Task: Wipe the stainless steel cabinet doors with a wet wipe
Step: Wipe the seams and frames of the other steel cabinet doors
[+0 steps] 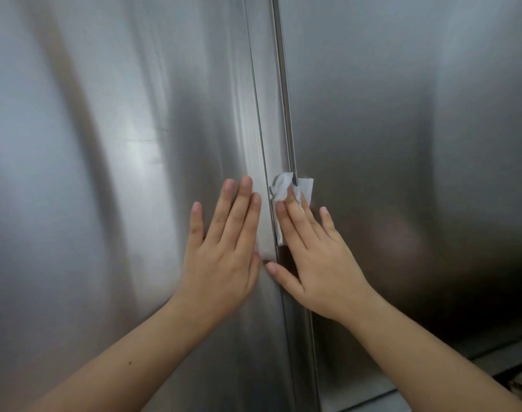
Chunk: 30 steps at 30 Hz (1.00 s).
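Two stainless steel cabinet doors fill the view: the left door and the right door, meeting at a vertical seam in the middle. My left hand lies flat on the left door beside the seam, fingers apart, holding nothing. My right hand presses a crumpled white wet wipe against the seam and the right door's edge. Most of the wipe sticks out above my fingertips; the rest is hidden under my fingers.
The bottom edge of the right door shows at the lower right, with a strip of darker floor or ledge beyond it. The steel shows dim reflections of my arms.
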Available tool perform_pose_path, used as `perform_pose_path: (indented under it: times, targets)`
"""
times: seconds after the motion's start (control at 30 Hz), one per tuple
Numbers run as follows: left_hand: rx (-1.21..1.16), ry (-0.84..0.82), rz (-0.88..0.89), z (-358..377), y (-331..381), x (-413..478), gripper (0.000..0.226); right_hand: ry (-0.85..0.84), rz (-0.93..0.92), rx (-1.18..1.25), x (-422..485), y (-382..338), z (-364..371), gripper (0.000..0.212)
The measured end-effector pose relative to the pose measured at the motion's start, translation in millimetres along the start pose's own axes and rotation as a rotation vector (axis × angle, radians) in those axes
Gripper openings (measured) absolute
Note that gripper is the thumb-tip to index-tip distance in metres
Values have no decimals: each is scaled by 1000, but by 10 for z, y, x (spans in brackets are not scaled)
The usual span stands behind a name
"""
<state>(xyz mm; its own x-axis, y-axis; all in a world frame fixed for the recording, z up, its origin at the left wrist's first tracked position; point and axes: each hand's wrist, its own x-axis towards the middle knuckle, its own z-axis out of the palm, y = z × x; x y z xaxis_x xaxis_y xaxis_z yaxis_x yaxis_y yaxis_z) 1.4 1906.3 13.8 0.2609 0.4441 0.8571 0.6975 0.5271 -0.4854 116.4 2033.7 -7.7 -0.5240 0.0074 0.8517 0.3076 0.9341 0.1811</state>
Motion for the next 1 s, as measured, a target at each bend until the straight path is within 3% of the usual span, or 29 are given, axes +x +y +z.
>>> perform_pose_path:
  times: [1.0]
  targets:
    - [-40,-150,-30,83,564,-1195,59,-198,105,87,-1413,-395,605,76]
